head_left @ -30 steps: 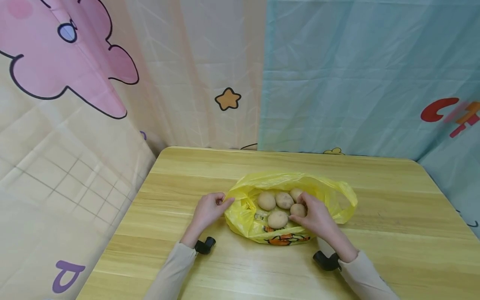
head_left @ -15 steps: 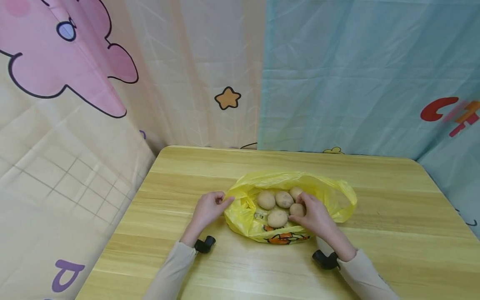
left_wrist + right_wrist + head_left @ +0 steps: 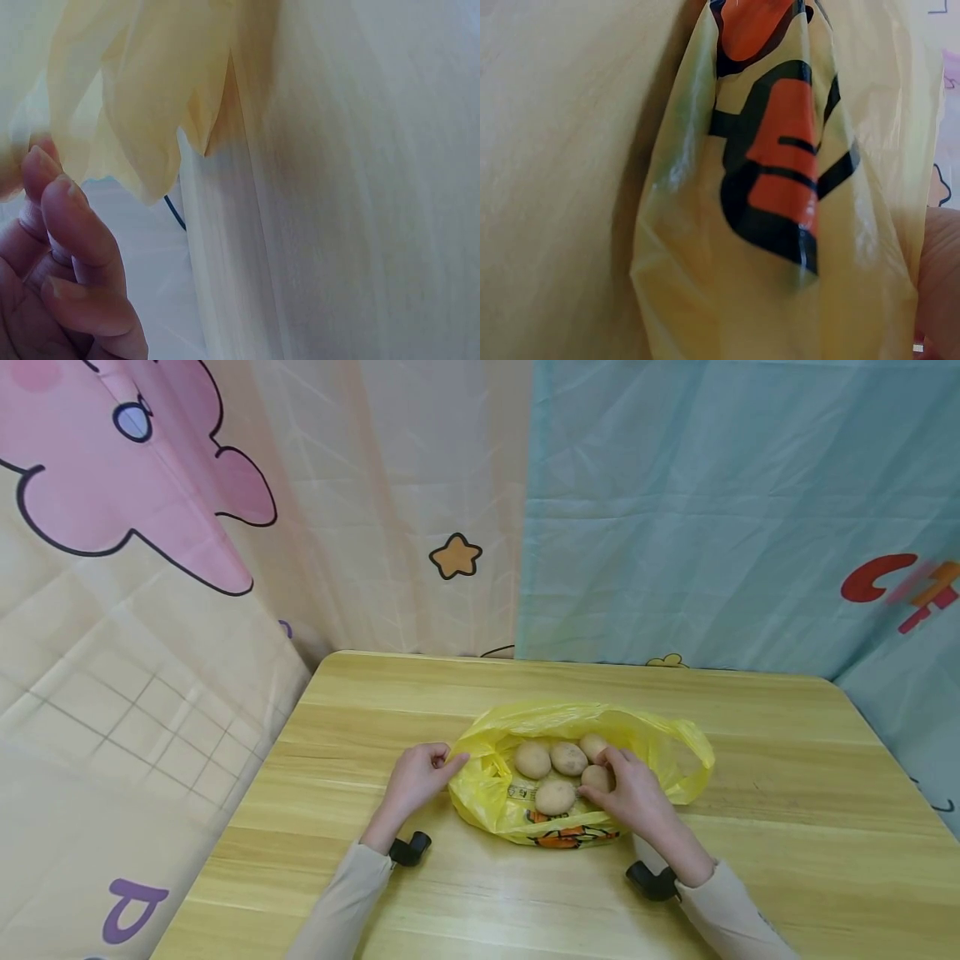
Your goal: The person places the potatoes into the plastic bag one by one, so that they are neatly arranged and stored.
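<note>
A yellow plastic bag (image 3: 487, 806) with an orange and black print lies on its side, its mouth facing up. Several potatoes (image 3: 555, 797) sit inside it. Thumb and forefinger of my left hand (image 3: 418, 781) pinch the left edge of the bag. My right hand (image 3: 637, 797) reaches over the near rim and holds the rightmost potato (image 3: 596, 779) between thumb and fingers. In the left wrist view, curled fingers (image 3: 86, 232) show beside the thin bag (image 3: 142, 105). The right wrist view is filled by the printed bag (image 3: 682, 300), which hides the fingers and the potato.
The bag rests on a wooden table (image 3: 360, 702) with light grain. A loop-shaped bag handle (image 3: 703, 760) stands out to the right. Patterned curtains (image 3: 420, 485) hang behind and beside the table. A black camera mount (image 3: 652, 882) sits on the right wrist, another (image 3: 410, 851) on the left.
</note>
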Motion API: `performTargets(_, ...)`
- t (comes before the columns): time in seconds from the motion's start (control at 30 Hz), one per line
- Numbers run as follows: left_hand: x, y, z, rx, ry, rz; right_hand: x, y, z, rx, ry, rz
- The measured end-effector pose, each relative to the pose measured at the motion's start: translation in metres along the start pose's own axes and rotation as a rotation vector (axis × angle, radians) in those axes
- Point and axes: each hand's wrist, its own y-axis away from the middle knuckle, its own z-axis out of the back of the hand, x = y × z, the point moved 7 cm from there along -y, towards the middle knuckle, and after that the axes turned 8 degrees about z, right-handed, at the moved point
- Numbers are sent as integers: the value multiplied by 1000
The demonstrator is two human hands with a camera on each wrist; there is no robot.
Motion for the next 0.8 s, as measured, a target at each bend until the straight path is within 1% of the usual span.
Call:
performTargets(0.4, 1, 1, 0, -12, -12, 6, 4, 1, 7, -47, 22, 26)
performTargets(0.67, 1, 2, 0, -8, -21, 1, 7, 2, 14, -83, 28, 45)
performTargets(0.8, 3, 3, -1, 8, -25, 20, 9, 4, 16, -95, 39, 54)
